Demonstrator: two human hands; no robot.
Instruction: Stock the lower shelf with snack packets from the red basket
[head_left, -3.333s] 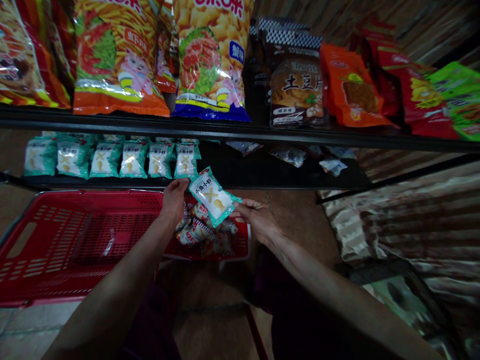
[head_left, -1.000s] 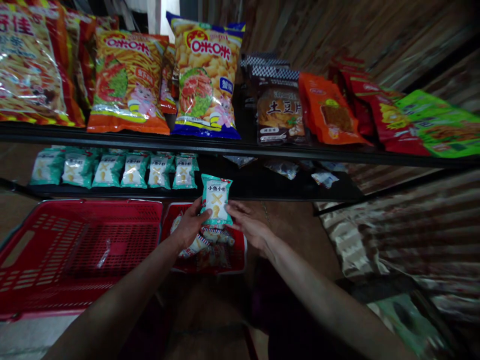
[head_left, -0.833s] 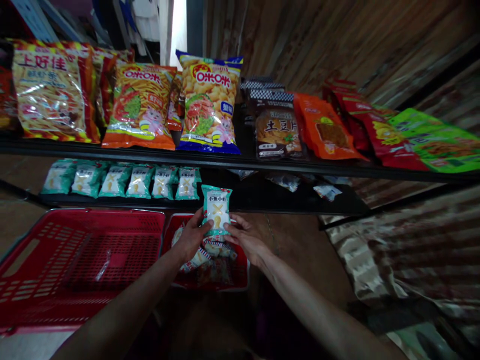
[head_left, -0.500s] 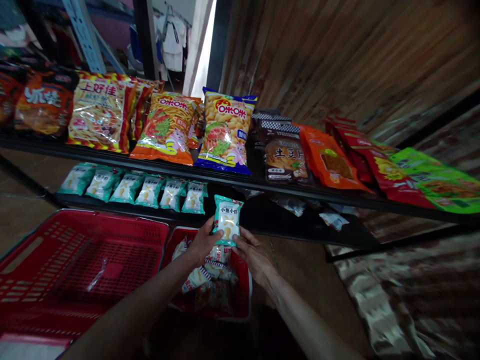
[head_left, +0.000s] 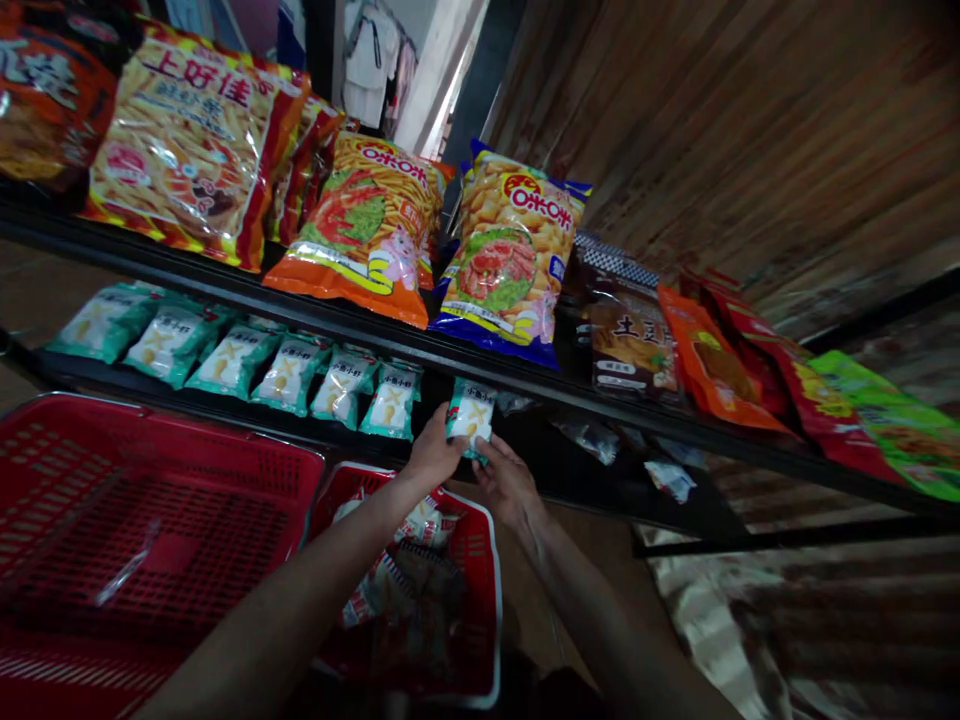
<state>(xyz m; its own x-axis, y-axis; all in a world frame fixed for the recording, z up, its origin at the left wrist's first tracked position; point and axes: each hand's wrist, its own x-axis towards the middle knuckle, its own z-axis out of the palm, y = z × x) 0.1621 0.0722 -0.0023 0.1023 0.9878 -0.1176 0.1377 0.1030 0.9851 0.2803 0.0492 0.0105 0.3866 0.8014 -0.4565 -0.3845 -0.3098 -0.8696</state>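
A small teal and white snack packet [head_left: 471, 412] is held upright between my two hands at the front of the lower black shelf [head_left: 540, 450]. My left hand [head_left: 436, 446] grips its left side, and my right hand [head_left: 506, 478] pinches its lower right corner. To its left, several matching packets [head_left: 289, 375] lean in a row on the same shelf. Just below my hands is a red basket [head_left: 491, 600] with white-rimmed edge, holding several snack bags [head_left: 420, 520].
A larger red basket [head_left: 300, 470] at the left holds a clear strip. Overhead, the upper shelf [head_left: 247, 300] carries bigger snack bags [head_left: 517, 260]. Small clear-wrapped packets [head_left: 670, 480] lie on the lower shelf at the right. Clothes hang behind.
The held packet has moved forward to the lower shelf, near the end of the row. The view has come closer to the shelves and tilted.
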